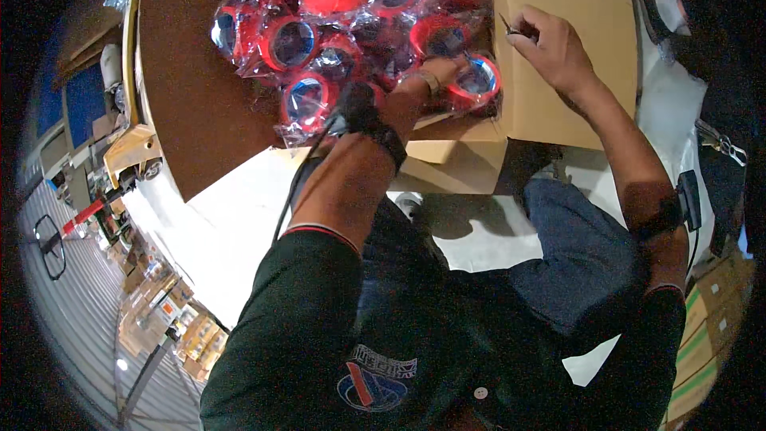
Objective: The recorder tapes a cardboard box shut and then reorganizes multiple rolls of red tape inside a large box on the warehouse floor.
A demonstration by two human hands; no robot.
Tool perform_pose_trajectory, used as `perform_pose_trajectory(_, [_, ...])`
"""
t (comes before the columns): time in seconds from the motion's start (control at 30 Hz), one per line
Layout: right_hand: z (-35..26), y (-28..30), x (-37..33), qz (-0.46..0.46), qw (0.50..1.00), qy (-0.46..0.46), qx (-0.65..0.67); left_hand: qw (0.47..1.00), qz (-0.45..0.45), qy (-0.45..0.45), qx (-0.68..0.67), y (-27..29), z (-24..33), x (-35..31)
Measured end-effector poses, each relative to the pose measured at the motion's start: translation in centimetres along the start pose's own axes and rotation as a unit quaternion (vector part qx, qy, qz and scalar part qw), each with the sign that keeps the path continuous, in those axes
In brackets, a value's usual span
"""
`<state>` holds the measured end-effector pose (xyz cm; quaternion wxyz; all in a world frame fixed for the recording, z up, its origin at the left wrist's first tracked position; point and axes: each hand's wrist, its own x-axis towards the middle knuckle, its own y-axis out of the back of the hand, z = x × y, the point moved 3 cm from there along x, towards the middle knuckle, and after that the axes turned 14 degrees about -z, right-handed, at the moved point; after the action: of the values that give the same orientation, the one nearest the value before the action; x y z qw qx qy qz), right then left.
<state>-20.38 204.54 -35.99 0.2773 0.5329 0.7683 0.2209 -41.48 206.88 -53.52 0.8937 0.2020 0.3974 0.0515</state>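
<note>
A big open cardboard box (463, 166) in front of me holds many rolls of red tape, bundled in clear plastic film (383, 40). My left hand (440, 73) reaches over the near side of the box, its fingers closed at the edge of a wrapped tape roll (477, 80) in the near right corner; its fingertips are partly hidden. My right hand (550, 44) is raised over the right flap, pinching a thin dark pointed tool (508, 26) whose tip sticks out toward the rolls. Most of that tool is hidden in the fingers.
The box's left flap (199, 88) and right flap (566, 72) are folded outward. Clear plastic (678, 100) lies beyond the right flap. Stacked cartons (710, 311) stand at the lower right, with more boxes at the far left. Dark straps and small devices sit on both my arms.
</note>
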Motion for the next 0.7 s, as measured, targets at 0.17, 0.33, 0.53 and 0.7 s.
perform_pose_trajectory(0.17, [1.7,1.1,-1.5,0.029,0.999,-0.018,0.025,0.961,-0.067,0.113,-0.243,1.6,4.1,-2.3])
perform_pose_trajectory(0.33, [1.6,-0.3,0.4,-0.028,0.988,-0.065,0.136,0.784,0.019,-0.020,-0.620,-3.2,-1.6,-1.0])
perform_pose_trajectory(0.53, [2.2,-0.7,0.7,-0.011,0.991,-0.059,0.123,0.845,-0.008,0.122,-0.521,-1.9,-1.8,0.0])
perform_pose_trajectory(0.7, [1.5,0.3,0.2,0.019,0.954,-0.104,0.280,0.765,0.113,-0.163,-0.613,4.1,0.7,-9.0])
